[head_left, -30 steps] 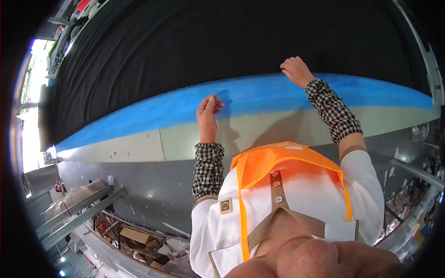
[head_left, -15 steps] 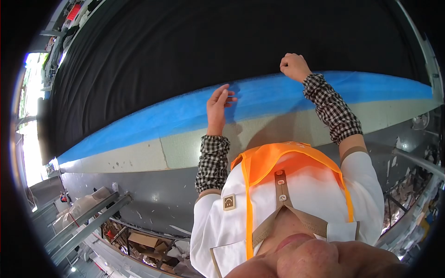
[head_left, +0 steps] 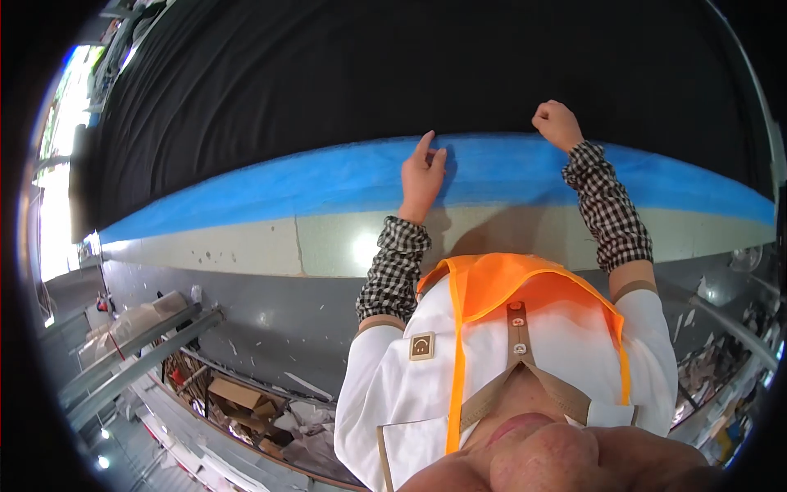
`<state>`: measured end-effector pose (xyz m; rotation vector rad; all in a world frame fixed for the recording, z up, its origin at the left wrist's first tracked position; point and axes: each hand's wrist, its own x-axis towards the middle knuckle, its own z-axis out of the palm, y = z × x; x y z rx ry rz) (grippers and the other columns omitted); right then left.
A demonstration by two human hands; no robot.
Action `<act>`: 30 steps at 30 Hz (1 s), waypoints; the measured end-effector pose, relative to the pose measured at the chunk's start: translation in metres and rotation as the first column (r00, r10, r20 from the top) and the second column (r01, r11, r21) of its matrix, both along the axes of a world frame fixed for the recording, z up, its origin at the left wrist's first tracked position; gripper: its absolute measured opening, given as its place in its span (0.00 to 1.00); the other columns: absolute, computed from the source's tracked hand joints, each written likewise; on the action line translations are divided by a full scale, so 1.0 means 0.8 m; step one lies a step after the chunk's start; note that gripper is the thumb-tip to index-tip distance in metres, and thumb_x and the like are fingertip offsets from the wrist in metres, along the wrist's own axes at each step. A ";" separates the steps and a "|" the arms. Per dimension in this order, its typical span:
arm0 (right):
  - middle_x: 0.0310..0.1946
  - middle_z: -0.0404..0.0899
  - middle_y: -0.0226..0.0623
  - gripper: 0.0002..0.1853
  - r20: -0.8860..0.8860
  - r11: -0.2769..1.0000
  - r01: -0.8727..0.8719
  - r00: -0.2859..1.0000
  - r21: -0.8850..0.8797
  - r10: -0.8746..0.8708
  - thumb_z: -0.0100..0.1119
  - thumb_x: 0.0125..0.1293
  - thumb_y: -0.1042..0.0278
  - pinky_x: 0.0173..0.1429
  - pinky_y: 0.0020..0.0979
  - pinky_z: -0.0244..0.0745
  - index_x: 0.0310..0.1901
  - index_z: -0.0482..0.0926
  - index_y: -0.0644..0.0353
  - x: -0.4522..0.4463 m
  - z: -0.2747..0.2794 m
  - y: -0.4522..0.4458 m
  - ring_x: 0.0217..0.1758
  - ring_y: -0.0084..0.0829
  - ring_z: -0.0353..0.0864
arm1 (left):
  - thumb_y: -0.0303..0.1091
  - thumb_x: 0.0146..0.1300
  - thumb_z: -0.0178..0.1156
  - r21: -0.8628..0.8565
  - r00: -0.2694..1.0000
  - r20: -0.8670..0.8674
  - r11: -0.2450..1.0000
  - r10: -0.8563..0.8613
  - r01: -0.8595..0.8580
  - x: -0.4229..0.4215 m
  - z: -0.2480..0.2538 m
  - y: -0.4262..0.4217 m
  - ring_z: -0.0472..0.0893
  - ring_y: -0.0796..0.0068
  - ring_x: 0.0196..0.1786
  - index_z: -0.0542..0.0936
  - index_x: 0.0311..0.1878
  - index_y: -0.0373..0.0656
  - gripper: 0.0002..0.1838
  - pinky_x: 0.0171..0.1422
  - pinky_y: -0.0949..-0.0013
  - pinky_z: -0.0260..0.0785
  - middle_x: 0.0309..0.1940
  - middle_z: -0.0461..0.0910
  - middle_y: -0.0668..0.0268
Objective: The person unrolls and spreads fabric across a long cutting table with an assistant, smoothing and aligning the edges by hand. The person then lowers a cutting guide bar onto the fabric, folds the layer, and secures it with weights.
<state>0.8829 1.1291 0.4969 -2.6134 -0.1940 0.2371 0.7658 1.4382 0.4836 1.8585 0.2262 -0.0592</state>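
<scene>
A wide sheet of black fabric (head_left: 393, 74) covers most of the surface in front of me, with soft folds toward the left. Along its near side runs a strip of blue material (head_left: 287, 187) on the pale table edge (head_left: 246, 248). My left hand (head_left: 423, 176) is over the blue strip, fingers apart, its index fingertip at the black fabric's border; nothing shows in it. Farther right, my right hand (head_left: 558, 125) is closed in a fist over the black fabric, just beyond the border. What its fingers hold, if anything, is hidden.
Below the table edge is a grey panel (head_left: 262, 316). Metal rails (head_left: 156, 348) and a cardboard box (head_left: 234, 394) among scraps lie at lower left. Another metal bar (head_left: 734, 328) is at lower right. My orange apron (head_left: 508, 279) hangs close to the table edge.
Both hands have shifted right along the fabric border, and the view has turned slightly. The left hand's fingers have changed pose, with the index now pointing forward. My right hand stays closed.
</scene>
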 end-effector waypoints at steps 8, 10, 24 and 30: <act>0.27 0.77 0.40 0.11 0.049 1.000 -0.021 0.999 0.010 0.021 0.60 0.59 0.66 0.43 0.46 0.74 0.24 0.78 0.64 0.006 -0.014 -0.007 0.34 0.43 0.79 | 0.32 0.69 0.61 0.004 0.995 0.027 0.995 0.101 -0.101 -0.003 -0.005 0.007 0.83 0.74 0.25 0.73 0.66 0.35 0.24 0.32 0.70 0.74 0.30 0.84 0.60; 0.21 0.74 0.38 0.12 -0.052 0.999 0.013 0.999 0.039 -0.011 0.60 0.59 0.66 0.38 0.42 0.72 0.23 0.76 0.64 0.007 -0.027 -0.010 0.29 0.38 0.77 | 0.32 0.69 0.61 0.004 0.994 0.012 0.994 0.111 -0.111 -0.010 -0.023 0.005 0.83 0.74 0.24 0.73 0.66 0.34 0.24 0.31 0.70 0.74 0.30 0.84 0.60; 0.18 0.67 0.23 0.13 -0.254 0.896 0.286 0.945 0.340 -0.205 0.59 0.66 0.65 0.28 0.27 0.61 0.25 0.76 0.62 0.004 -0.013 -0.002 0.22 0.16 0.64 | 0.34 0.71 0.60 -0.478 0.929 -0.137 0.799 0.343 -0.365 0.022 -0.031 0.015 0.79 0.77 0.21 0.80 0.48 0.31 0.13 0.27 0.73 0.71 0.26 0.81 0.63; 0.19 0.67 0.22 0.12 -0.294 0.892 0.286 0.938 0.351 -0.186 0.60 0.65 0.65 0.28 0.27 0.61 0.25 0.76 0.62 0.008 -0.014 -0.008 0.22 0.15 0.63 | 0.33 0.71 0.60 -0.504 0.873 -0.337 0.716 0.351 -0.483 0.053 -0.017 0.015 0.76 0.76 0.18 0.78 0.33 0.34 0.13 0.25 0.74 0.68 0.23 0.80 0.60</act>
